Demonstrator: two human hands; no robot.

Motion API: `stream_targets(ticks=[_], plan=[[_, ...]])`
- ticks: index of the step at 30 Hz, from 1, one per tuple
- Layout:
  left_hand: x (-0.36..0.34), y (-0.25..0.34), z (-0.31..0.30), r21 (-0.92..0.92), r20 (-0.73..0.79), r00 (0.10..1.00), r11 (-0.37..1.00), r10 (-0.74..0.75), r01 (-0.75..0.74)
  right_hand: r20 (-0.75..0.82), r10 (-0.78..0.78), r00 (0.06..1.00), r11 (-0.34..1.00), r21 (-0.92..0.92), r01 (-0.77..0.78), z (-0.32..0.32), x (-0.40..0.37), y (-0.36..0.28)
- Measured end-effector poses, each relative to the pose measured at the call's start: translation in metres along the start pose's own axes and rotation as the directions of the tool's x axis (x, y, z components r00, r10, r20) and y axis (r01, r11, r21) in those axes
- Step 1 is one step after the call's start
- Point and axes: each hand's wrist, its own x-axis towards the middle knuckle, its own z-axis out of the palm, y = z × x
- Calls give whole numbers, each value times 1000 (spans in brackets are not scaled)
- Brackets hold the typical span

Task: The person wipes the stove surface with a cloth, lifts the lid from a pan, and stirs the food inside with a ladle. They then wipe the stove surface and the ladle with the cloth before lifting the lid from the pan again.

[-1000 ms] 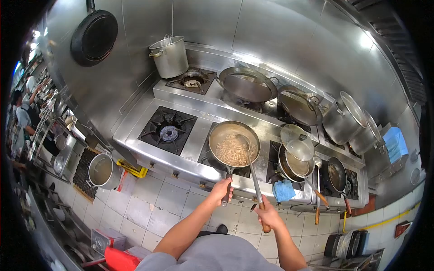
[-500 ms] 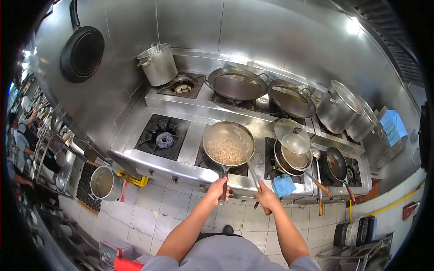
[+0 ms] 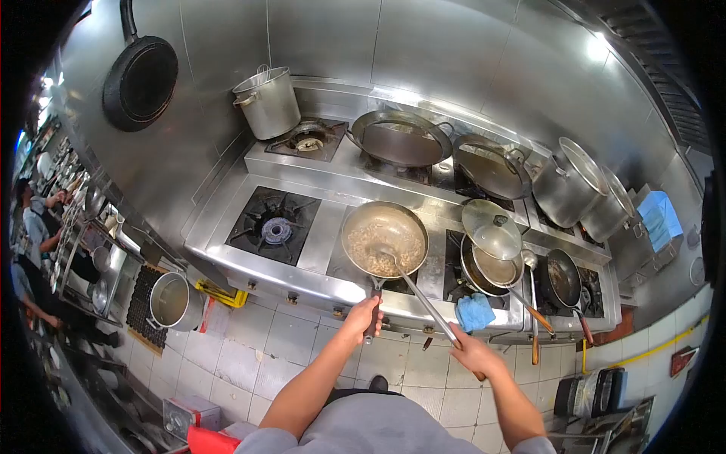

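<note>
My left hand point(image 3: 363, 318) is closed around the dark handle of a frying pan point(image 3: 363, 214) on the front middle burner. Light brown chopped food point(image 3: 368, 244) covers much of the pan's bottom; it is too small to name. In my right hand point(image 3: 476, 356) is the wooden grip of a long metal ladle point(image 3: 429, 300). The ladle's bowl lies in the food, with its shaft slanting down to the right. Just above my right hand, a blue cloth point(image 3: 474, 311) rests on the stove's front edge.
A lidded pan point(image 3: 491, 257) sits to the right, beside a black frying pan point(image 3: 561, 277) and long handles jutting forward. Two wide pans point(image 3: 401, 155) and tall pots point(image 3: 569, 181) stand behind. A bare burner point(image 3: 276, 230) is at left. People point(image 3: 34, 219) work at far left.
My right hand has moved right and down with the ladle, which now slants more. Its bowl shows in the food, which is spread differently. My left hand keeps hold of the pan handle.
</note>
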Motion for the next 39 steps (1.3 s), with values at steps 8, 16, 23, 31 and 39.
stream_targets(ticks=[8, 16, 23, 31, 39], plan=[[-4, 3, -1, 20, -7, 1000, 1000, 6, -6, -256, -154, 954, 981, 72, 178, 16, 2, -2], [-5, 4, 2, 10, -8, 1000, 1000, 12, -12, -36, 11, 999, 999, 50, -10, 8, 16, -7], [-2, -2, -4, -30, 7, 998, 998, 58, -57, -278, 64, 958, 990, -107, -97, 37, 9, -19], [-8, 0, -3, -88, 56, 998, 996, -13, 18, -25, 64, 998, 939, 341, -52, 39, -7, -31], [-8, 0, -2, -102, 58, 998, 995, -2, 8, -202, 116, 972, 992, 80, -101, 63, -1, -32]])
